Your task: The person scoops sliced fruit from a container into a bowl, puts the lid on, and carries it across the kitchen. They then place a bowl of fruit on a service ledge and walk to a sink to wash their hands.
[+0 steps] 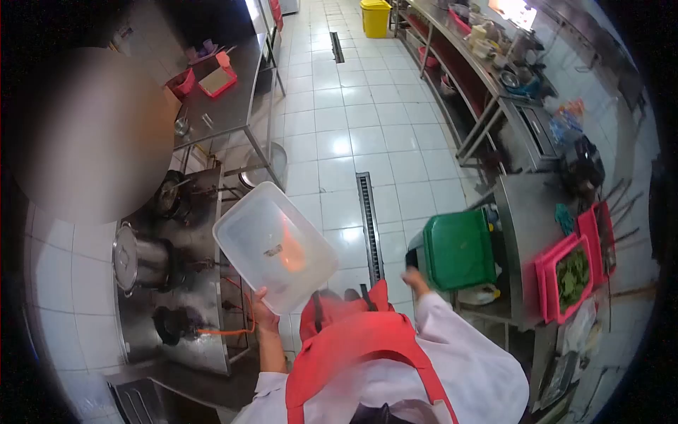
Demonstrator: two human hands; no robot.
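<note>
My left hand (pixel 263 311) grips the near edge of a translucent white plastic tub (pixel 236 215), its thumb over the rim. The tub is tilted in front of me, left of my red apron. Inside it lies an orange object (pixel 290 253), broad at the bottom and tapering upward like a scoop, beside a small brownish mark. On the other side, my right hand (pixel 414 278) is low beside a green-lidded bin (pixel 459 249), close to a black part (pixel 412 259) on the bin's left side. Its fingers are small and blurred.
At left, a lidded steel pot (pixel 145 261) stands on a stove (pixel 201 290) with an orange hose (pixel 247 318). A steel table (pixel 236 92) with red trays lies beyond. Pink baskets with green leaves (pixel 572 278) sit at right. A drain grate (pixel 368 219) crosses the tiled floor.
</note>
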